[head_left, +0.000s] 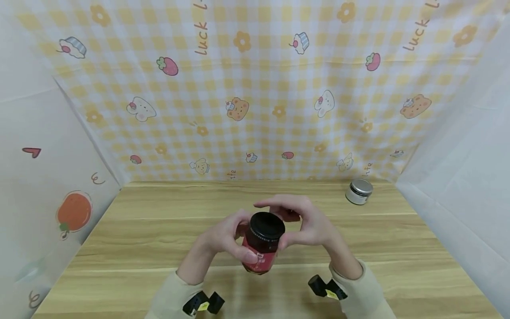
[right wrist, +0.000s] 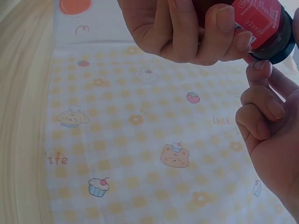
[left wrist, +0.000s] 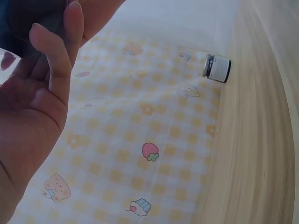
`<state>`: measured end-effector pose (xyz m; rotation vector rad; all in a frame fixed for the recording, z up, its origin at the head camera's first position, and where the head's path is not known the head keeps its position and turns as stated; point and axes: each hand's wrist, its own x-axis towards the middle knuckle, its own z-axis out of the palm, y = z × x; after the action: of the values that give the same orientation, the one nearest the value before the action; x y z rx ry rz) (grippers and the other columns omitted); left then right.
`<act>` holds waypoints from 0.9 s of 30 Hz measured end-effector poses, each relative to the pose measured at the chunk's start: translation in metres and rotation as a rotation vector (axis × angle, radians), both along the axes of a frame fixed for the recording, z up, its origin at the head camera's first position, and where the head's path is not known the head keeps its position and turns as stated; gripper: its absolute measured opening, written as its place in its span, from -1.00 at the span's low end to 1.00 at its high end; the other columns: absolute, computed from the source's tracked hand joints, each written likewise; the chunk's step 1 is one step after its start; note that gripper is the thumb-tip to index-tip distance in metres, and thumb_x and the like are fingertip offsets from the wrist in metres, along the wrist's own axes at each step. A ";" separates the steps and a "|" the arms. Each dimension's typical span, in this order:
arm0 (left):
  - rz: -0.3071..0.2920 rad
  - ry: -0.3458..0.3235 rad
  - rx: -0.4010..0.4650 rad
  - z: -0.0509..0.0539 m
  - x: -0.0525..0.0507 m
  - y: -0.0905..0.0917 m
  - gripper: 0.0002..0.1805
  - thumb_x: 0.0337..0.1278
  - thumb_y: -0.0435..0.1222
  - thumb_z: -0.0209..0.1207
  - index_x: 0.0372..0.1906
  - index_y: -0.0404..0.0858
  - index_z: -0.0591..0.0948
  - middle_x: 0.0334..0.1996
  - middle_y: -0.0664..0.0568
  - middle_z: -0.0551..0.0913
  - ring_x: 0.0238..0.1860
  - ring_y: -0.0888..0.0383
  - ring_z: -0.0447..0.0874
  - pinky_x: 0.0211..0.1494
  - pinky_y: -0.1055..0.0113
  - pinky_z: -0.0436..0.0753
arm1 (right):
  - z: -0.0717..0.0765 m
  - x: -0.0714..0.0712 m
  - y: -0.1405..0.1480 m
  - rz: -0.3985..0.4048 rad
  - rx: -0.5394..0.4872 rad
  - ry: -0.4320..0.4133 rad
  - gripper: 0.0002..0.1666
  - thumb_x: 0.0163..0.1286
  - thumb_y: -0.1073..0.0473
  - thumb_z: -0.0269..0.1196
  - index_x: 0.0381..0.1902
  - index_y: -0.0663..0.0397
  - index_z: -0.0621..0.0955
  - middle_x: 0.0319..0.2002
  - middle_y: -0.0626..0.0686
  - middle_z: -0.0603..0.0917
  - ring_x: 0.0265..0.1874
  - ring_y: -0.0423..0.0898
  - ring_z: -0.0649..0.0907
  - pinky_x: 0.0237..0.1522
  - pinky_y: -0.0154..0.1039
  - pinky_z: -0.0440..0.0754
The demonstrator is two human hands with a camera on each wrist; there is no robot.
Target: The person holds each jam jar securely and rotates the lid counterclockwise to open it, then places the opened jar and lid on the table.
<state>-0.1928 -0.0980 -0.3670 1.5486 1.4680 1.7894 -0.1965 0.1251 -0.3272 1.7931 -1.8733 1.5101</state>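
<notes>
A small jar [head_left: 358, 192] with a silver lid and a pale label stands upright at the back of the bench [head_left: 159, 239], well apart from both hands. Left of that small jar and nearer the person, a larger jar [head_left: 260, 248] is held up above the bench, tilted. The left hand [head_left: 228, 235] grips its body, thumb lying over the front and covering part of it. The right hand [head_left: 314, 221], on the side toward the small jar, curves about the top with a fingertip at the rim; whether it grips there I cannot tell. Much nearer the person than the small jar, cream sleeves [head_left: 370, 288] carry black wrist devices [head_left: 203, 303] with yellow tags.

The larger jar has a glossy black lid [head_left: 268, 225], dark contents and a red label [head_left: 266, 261] whose print is too small to read.

The bench is pale wood grain. Behind the small jar hangs a yellow-and-white checked cloth [head_left: 179, 88] with flowers, strawberries and bears; a white sheet [head_left: 462, 141] rises to its right.
</notes>
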 end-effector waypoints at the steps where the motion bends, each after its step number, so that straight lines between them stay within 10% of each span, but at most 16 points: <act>1: 0.010 -0.001 -0.006 0.000 0.000 0.000 -0.48 0.13 -0.13 0.38 -0.19 -0.58 0.56 -0.39 -0.34 0.64 -0.28 0.29 0.65 -0.17 0.28 0.70 | 0.000 0.000 0.000 -0.008 -0.003 -0.002 -0.09 0.22 -0.32 0.32 0.25 0.30 0.55 -0.45 -0.01 0.49 -0.56 -0.17 0.33 -0.64 -0.35 0.28; 10: 0.087 0.001 -0.036 0.002 -0.001 -0.004 -0.48 0.13 -0.10 0.40 -0.19 -0.55 0.59 -0.34 -0.15 0.72 -0.32 0.24 0.68 -0.18 0.21 0.72 | 0.001 -0.003 0.003 -0.037 -0.025 -0.020 -0.09 0.17 -0.27 0.32 0.23 0.36 0.55 -0.49 -0.01 0.42 -0.57 -0.16 0.34 -0.63 -0.29 0.27; 27: 0.433 -0.032 -0.151 0.008 0.001 -0.007 -0.61 0.09 -0.20 0.43 -0.07 -0.40 0.70 -0.28 -0.06 0.76 -0.29 0.12 0.70 -0.24 0.20 0.71 | 0.007 0.000 0.010 -0.310 0.011 0.067 -0.41 0.40 -0.09 0.33 0.19 0.21 0.57 -0.46 -0.11 0.43 -0.62 -0.21 0.30 -0.63 -0.33 0.22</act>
<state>-0.1920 -0.1055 -0.3592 1.1870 1.9882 1.8586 -0.1963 0.1352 -0.3201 1.4517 -2.0163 1.3153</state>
